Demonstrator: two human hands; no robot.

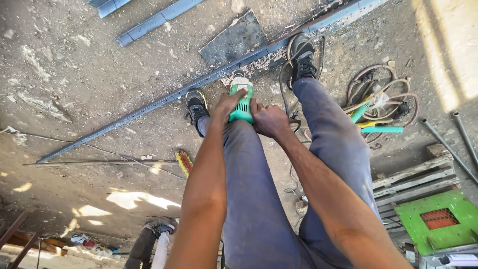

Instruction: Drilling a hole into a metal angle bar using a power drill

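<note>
Both hands are gripping a green angle grinder [242, 102]: the left hand [226, 103] is wrapping its fingers over the body at 9 o'clock, the right hand [269, 121] is clasping the rear at 4 o'clock. The grinder's head is pointing toward a long steel bar [149, 105] lying across the dirt at 12 o'clock, pinned by both shoes. Cutting or grinding seems in hand; the next move calls for a steady downward feed.

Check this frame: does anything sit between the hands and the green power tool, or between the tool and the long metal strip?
Nothing visible. Both hands already grip the green power tool, its front end right above the metal strip.
</note>
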